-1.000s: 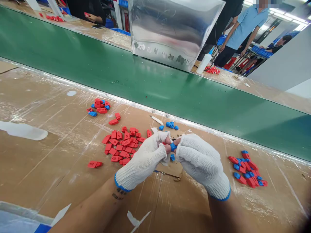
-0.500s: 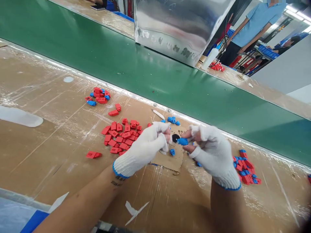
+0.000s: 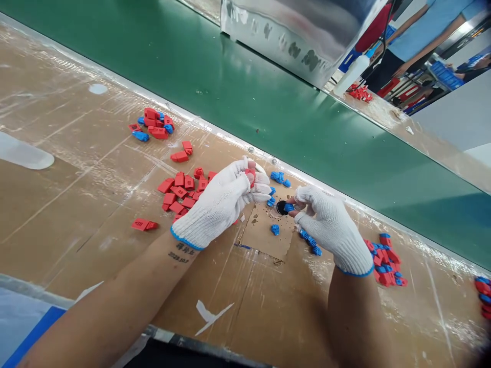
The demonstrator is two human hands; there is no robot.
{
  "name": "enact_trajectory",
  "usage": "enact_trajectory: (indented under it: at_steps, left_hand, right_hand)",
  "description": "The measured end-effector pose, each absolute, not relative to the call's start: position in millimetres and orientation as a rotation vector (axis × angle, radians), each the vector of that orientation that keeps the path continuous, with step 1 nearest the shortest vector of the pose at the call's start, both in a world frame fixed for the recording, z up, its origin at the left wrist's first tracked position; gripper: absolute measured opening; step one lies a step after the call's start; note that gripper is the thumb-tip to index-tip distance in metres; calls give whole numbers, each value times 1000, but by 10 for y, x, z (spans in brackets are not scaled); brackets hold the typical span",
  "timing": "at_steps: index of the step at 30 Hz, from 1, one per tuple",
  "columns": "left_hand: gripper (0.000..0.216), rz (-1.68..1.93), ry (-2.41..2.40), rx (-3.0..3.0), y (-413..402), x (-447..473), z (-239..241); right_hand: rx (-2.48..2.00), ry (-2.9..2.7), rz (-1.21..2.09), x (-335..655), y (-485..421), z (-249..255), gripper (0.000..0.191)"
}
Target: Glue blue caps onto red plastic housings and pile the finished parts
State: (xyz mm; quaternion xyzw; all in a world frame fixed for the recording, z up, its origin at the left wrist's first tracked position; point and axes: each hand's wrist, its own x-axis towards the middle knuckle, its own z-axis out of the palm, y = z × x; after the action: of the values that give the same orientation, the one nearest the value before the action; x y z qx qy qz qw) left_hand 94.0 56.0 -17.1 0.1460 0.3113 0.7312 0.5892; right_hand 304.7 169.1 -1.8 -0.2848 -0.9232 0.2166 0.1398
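My left hand [image 3: 224, 197], in a white fingertip-less glove, pinches a small red plastic piece [image 3: 250, 177] between thumb and finger. The other fingers of that hand are stretched out. My right hand [image 3: 326, 222], gloved the same way, grips a small blue piece [image 3: 289, 207] at the edge of a black round spot [image 3: 281, 207] on a cardboard sheet [image 3: 264, 237]. Whether the blue piece touches the black spot I cannot tell. A single blue piece [image 3: 275, 229] lies on the cardboard below. Several loose red pieces [image 3: 178, 192] spread beside my left wrist, partly hidden by it.
Red-and-blue pieces lie in a heap [image 3: 387, 260] right of my right wrist and in another heap [image 3: 153, 123] at upper left. Beyond the table edge runs a green belt [image 3: 184, 76] with a metal housing [image 3: 291, 41] over it. A person [image 3: 425, 30] stands behind.
My left hand has drawn back from the right one, and a red piece now shows in it. My right hand has lowered the blue piece to the black spot. The view has shifted slightly.
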Motion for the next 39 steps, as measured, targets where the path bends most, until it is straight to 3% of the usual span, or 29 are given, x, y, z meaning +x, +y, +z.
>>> enact_trajectory:
  at_steps: [11, 15, 23, 39]
  left_hand:
    - [16, 1728, 1004, 391, 540, 917, -188]
    - [27, 1757, 1033, 341, 540, 926, -151]
    - [2, 1771, 921, 315, 568, 879, -235]
    - [9, 1758, 905, 288, 577, 892, -226]
  right_hand:
    - [-827, -2702, 602, 3057, 1703, 4, 16]
    - [-787, -2713, 587, 3065, 1707, -3, 17]
    - [-775, -2729, 551, 3040, 1694, 22, 15]
    - [-808, -2681, 474, 3059, 1661, 22, 22]
